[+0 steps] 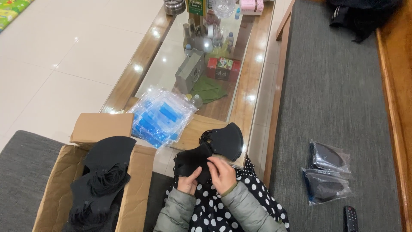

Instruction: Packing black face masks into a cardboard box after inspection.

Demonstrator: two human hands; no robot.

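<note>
My left hand [189, 179] and my right hand [222, 174] are together over my lap, both gripping a stack of black face masks [216, 148]. One mask fans out toward the upper right, with its ear loops showing at the top. My sleeves are grey-green and I wear a black garment with white polka dots [214, 206]. An open cardboard box [137, 189] at my left holds many more black masks [103, 176] with their loops tangled.
A pile of clear plastic bags with blue strips [159, 116] lies on the glass-topped wooden table [251, 73], among small boxes and bottles. Two bagged black masks [327, 172] and a remote control [350, 218] rest on the grey sofa cushion at right.
</note>
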